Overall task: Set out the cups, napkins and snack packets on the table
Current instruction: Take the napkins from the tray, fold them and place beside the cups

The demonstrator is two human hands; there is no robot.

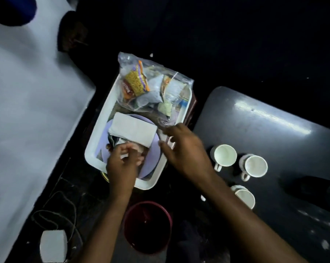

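A white basket (95,141) holds a clear bag of snack packets (150,86) at its far end, a stack of white napkins (133,130) in the middle and purple plates (152,158) underneath. My left hand (122,162) reaches into the basket's near end, fingers curled around something pale that I cannot make out. Over the basket's right rim hovers my right hand (183,149), fingers spread and holding nothing. Three white cups stand on the dark table (274,133): one (224,155) nearest the basket, one (254,166) to its right, one (244,197) closer to me.
A dark red bucket (148,226) stands on the floor below the basket. A white wall (27,111) fills the left side. A cable (55,215) and a white box (53,245) lie at the lower left. A dark object (308,185) rests on the table's right edge.
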